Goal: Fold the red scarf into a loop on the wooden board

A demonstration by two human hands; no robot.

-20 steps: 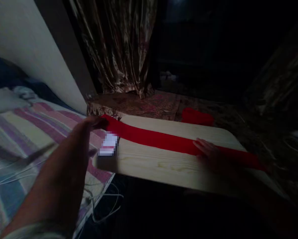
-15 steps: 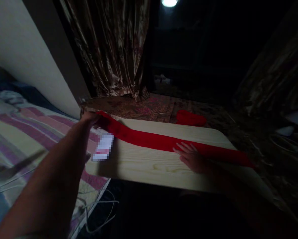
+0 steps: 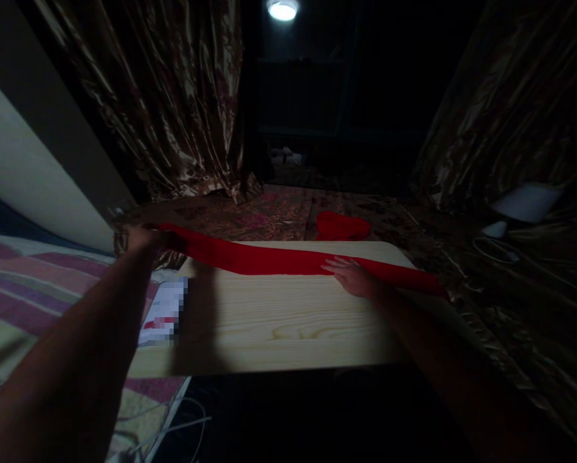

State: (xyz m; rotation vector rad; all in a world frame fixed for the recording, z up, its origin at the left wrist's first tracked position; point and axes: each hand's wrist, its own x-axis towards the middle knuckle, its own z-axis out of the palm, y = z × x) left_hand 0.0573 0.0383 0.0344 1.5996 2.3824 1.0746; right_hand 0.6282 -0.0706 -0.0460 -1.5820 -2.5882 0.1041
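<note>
A long strip of red fabric (image 3: 264, 259) stretches across a pale wooden tabletop (image 3: 249, 305). Its left end is raised past the board's far left side, where my left hand (image 3: 146, 238) is closed on it; the fingertips are dark and partly hidden. My right hand (image 3: 350, 275) lies flat on the strip and the wood, fingers spread. To the right the fabric runs on over the board's far right edge. Behind the board sits a second red fabric piece (image 3: 341, 225), bunched up.
On the tabletop's left side lies a white phone-like rectangle (image 3: 165, 312), partly blurred out. A bed with a striped cover (image 3: 32, 283) is at the left, white cables (image 3: 192, 421) below. Patterned curtains (image 3: 192, 116) hang behind, and a white lamp-like object (image 3: 527, 200) stands right.
The view has shifted, so the scene sits further left. Between my hands the red strip looks straighter, with less of a curve. My right hand still rests on it.
</note>
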